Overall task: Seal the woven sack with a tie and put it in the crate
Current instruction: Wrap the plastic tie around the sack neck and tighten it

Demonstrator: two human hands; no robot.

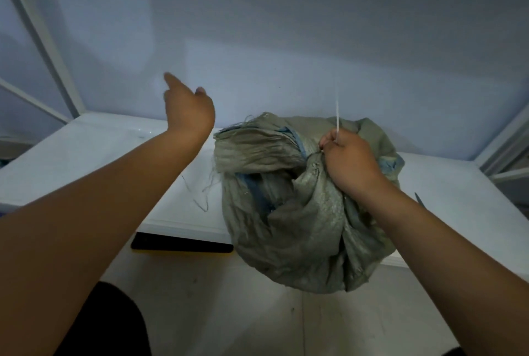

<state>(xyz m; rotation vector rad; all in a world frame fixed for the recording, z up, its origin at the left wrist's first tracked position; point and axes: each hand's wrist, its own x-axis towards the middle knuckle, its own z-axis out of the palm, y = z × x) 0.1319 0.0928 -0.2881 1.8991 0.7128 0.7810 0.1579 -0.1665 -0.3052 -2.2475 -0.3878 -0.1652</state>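
Observation:
A grey-green woven sack (297, 221) lies bunched on the white table (86, 155), its bottom hanging over the front edge. Its gathered mouth (252, 149) fans out to the left, with loose threads trailing. My right hand (349, 161) grips the sack's neck and pinches a thin white tie (337, 112) that sticks straight up. My left hand (189, 106) is raised above the table's left part, fingers apart, holding nothing. No crate is in view.
A dark flat object (183, 244) sits under the table's front edge. A thin dark blade-like tip (419, 198) shows beside my right forearm. White frame posts (48, 41) stand at the left and right. A plain wall is behind.

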